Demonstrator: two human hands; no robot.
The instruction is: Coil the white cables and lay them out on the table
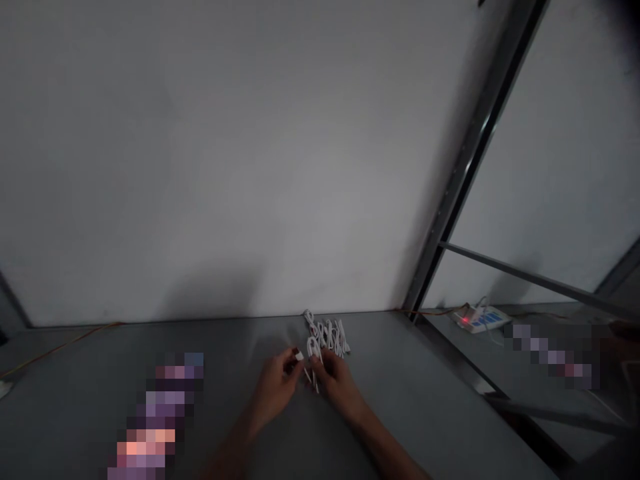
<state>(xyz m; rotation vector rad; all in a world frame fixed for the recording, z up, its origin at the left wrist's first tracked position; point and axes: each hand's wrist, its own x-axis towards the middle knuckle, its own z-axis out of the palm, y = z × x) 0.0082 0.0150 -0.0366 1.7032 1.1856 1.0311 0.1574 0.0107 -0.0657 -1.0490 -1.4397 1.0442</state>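
Note:
Between my hands is a white cable (313,347), folded into loops. My right hand (336,381) is closed around its looped part, thumb on top. The fingers of my left hand (278,379) pinch a small white plug end (299,356), which looks like part of the same cable. A short length of the cable hangs below, between the two hands. Just beyond my right hand, several bundled white cables (330,333) lie side by side on the grey surface.
The grey table (240,427) meets a white wall (300,167) at the back. A metal frame post (467,160) rises at the right. Past it sits a white and blue device (485,319) with a red light. A thin orange cord (65,347) runs along the left. Pixelated patches cover things on both sides.

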